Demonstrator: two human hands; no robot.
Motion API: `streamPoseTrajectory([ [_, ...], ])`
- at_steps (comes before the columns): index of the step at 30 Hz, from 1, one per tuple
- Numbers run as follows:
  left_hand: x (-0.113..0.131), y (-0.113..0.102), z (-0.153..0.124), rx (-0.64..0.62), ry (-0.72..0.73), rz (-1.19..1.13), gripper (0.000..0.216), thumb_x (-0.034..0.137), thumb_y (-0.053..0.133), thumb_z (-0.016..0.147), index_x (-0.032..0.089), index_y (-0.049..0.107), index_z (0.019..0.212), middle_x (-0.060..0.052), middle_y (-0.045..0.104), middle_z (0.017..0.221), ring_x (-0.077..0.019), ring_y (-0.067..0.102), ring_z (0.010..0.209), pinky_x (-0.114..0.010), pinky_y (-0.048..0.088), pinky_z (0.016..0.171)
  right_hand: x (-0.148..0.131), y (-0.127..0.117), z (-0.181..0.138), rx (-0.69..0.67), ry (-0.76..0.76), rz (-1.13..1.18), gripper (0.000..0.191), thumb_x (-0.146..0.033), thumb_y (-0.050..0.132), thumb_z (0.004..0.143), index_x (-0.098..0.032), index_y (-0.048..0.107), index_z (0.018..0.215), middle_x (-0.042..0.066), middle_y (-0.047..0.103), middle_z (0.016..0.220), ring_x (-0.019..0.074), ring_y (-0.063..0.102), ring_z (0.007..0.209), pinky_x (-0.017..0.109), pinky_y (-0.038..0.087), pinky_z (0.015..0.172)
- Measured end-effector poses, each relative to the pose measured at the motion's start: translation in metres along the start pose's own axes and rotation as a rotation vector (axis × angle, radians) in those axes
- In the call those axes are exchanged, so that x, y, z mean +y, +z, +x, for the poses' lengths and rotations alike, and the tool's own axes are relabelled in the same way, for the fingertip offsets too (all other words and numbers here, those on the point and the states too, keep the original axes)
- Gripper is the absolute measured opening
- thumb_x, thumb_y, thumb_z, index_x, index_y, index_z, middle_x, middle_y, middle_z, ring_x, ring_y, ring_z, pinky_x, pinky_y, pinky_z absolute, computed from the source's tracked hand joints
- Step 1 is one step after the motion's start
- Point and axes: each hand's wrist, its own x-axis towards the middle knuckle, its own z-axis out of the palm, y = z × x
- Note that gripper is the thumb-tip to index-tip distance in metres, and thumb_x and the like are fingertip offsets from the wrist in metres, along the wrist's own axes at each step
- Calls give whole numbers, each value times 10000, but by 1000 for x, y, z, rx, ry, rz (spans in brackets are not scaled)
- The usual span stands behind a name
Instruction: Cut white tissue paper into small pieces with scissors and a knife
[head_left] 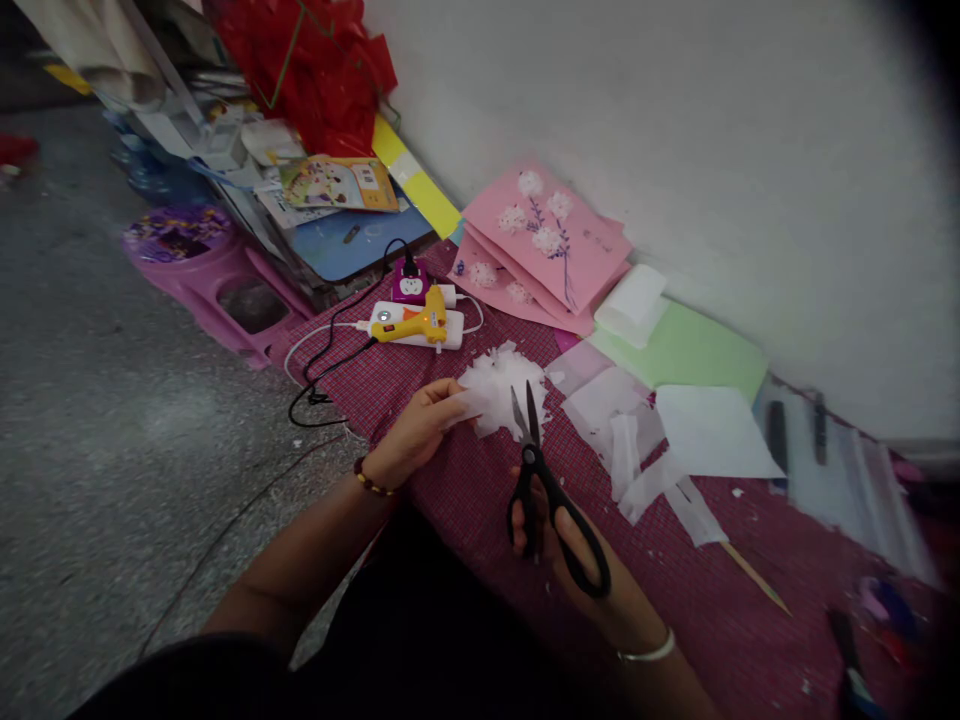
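Note:
My left hand [431, 425] is closed, pinching a thin piece of white tissue paper [469, 403] between thumb and fingers. In my right hand [559, 535] is a pair of black-handled scissors [531, 455], its blades parted and pointing away from me. Just beyond both hands lies a heap of small white paper scraps [504, 380] on the checked red tablecloth [465, 490]. The blade tips are over the right side of this heap. Whether they touch any paper I cannot tell.
A yellow glue gun [412, 322] rests on a white power strip [450, 335], cords trailing left. Pink cards with white flowers [551, 235] lean at the wall. White paper sheets [716, 430], a green sheet [697, 345] and a pencil-like stick [757, 578] lie rightward. A pink stool [225, 270] stands left.

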Motion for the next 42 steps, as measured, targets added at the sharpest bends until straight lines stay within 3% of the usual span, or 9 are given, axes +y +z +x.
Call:
streamPoseTrajectory([
  [6, 4, 2, 5, -4, 48, -73, 309, 280, 808, 627, 155, 526, 619, -11, 680, 795, -95, 571, 681, -239, 416, 670, -2, -2, -3, -70, 47, -113, 566, -619, 619, 874, -234, 592, 1288, 66, 631, 943, 177, 571, 755, 340, 438, 719],
  [12, -1, 11, 5, -64, 2, -56, 279, 261, 798, 644, 146, 546, 611, -34, 712, 869, -97, 580, 690, -241, 413, 665, -4, 2, 6, -103, -1, -218, 542, -614, 585, 900, -230, 584, 1283, 66, 610, 962, 170, 566, 762, 330, 443, 710],
  [22, -5, 14, 4, -89, 5, -30, 258, 258, 760, 666, 162, 525, 621, 24, 592, 656, -85, 529, 603, -242, 387, 619, -16, 20, 11, -1, -23, -219, 599, -633, 628, 860, -179, 587, 1249, 16, 582, 791, 116, 502, 600, 274, 392, 576],
  [26, -3, 11, 4, -77, -29, 90, 194, 286, 750, 682, 151, 610, 685, 9, 610, 669, -96, 536, 620, -254, 398, 644, -17, 18, 12, 54, -25, -270, 569, -630, 634, 852, -170, 603, 1186, -5, 556, 714, 99, 440, 508, 265, 346, 499],
  [34, 9, 4, 7, 49, 21, 217, 180, 293, 758, 680, 152, 648, 652, 34, 560, 608, -75, 444, 569, -241, 334, 584, -14, -3, 4, -60, -70, -307, 590, -655, 535, 906, -240, 560, 1326, 65, 611, 978, 178, 573, 771, 335, 463, 733],
  [38, 10, 7, 9, 9, 14, 203, 185, 301, 765, 705, 148, 660, 702, 32, 566, 618, -69, 463, 558, -234, 339, 563, -17, -9, -2, -70, -52, -426, 488, -628, 537, 919, -239, 615, 1204, 68, 625, 959, 183, 576, 781, 352, 459, 788],
  [42, 9, 10, 10, -76, -30, 168, 233, 233, 792, 672, 149, 653, 839, 28, 605, 738, -58, 497, 577, -217, 373, 554, -22, -9, 1, -87, -22, -440, 552, -664, 563, 885, -212, 588, 1201, 61, 614, 913, 172, 565, 736, 344, 463, 740],
])
